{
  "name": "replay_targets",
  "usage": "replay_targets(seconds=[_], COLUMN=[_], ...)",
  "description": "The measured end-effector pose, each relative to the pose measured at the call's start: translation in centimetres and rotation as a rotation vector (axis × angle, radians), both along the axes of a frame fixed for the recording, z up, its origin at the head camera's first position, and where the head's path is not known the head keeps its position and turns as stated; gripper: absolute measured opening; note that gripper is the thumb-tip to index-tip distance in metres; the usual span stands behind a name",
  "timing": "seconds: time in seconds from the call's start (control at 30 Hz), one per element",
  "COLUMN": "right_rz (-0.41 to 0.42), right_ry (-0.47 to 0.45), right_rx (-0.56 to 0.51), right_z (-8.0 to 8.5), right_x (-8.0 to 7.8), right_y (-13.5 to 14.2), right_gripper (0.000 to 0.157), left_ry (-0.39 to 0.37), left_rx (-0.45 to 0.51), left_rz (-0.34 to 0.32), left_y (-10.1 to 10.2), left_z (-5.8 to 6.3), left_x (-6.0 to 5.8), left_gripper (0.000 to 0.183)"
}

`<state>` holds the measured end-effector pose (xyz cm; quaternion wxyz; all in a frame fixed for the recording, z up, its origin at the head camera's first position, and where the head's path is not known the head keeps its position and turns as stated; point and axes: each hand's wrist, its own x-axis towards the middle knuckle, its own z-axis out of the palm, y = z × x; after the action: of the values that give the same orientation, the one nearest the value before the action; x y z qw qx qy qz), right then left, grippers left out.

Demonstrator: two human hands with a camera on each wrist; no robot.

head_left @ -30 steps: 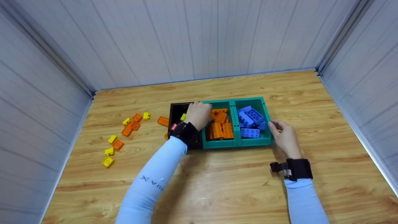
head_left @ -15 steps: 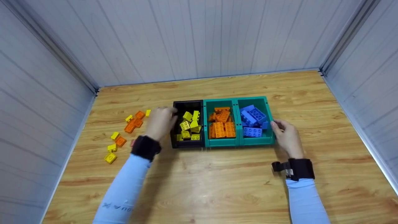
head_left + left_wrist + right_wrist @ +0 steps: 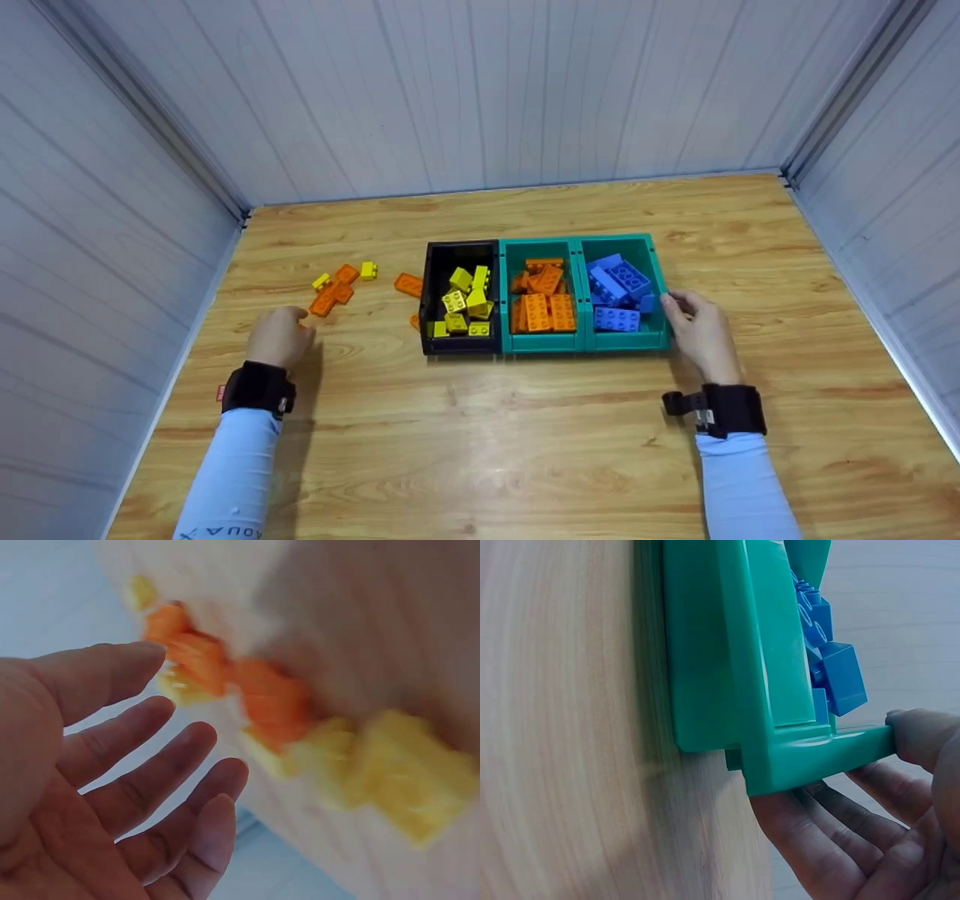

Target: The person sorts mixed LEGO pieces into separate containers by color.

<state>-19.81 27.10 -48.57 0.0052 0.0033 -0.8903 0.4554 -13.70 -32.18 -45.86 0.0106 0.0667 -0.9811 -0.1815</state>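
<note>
My left hand [image 3: 279, 339] hovers over loose bricks at the table's left. In the left wrist view its fingers are spread and loosely bent, holding nothing; blurred orange bricks [image 3: 274, 701] and a yellow brick [image 3: 416, 776] lie beyond the fingertips. My right hand [image 3: 703, 334] grips the right rim of the end green bin [image 3: 626, 342], thumb on top and fingers beneath in the right wrist view. Blue bricks [image 3: 616, 319] fill that bin. Orange bricks [image 3: 537, 312] lie in the middle green bin [image 3: 541, 343], yellow bricks [image 3: 454, 301] in the black bin [image 3: 461, 346].
More orange bricks [image 3: 322, 301] and a yellow brick [image 3: 368, 271] lie loose past my left hand. One orange brick [image 3: 409, 284] is close to the black bin's left side. A small red piece [image 3: 220, 393] shows beside my left wrist. Pale panel walls [image 3: 510, 97] enclose the table.
My left hand has moved left from above the black and middle bins to the loose bricks, uncovering the yellow bricks in the black bin. My right hand keeps its grip on the green bin.
</note>
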Motion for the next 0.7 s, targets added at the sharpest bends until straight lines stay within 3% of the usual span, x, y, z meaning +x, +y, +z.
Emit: replay_targets(seconds=[0.17, 0.37, 0.53, 0.7], right_rz=[0.002, 0.0, 0.005, 0.001], right_ry=[-0.013, -0.027, -0.02, 0.001], right_rx=[-0.005, -0.013, -0.017, -0.011], right_z=[-0.1, 0.0, 0.0, -0.1], right_x=[0.0, -0.1, -0.1, 0.0], right_y=[0.0, 0.0, 0.0, 0.1], right_gripper=[0.058, 0.058, 0.057, 0.055], left_ry=[0.023, 0.042, 0.015, 0.021], left_rx=[-0.017, -0.031, 0.049, 0.125], left_rz=[0.014, 0.026, 0.02, 0.01], left_y=[-0.8, -0.5, 0.5, 2.9], left_z=[-1.7, -2.4, -2.0, 0.0], left_x=[0.3, 0.5, 0.5, 0.2], left_gripper=[0.033, 0.025, 0.026, 0.03])
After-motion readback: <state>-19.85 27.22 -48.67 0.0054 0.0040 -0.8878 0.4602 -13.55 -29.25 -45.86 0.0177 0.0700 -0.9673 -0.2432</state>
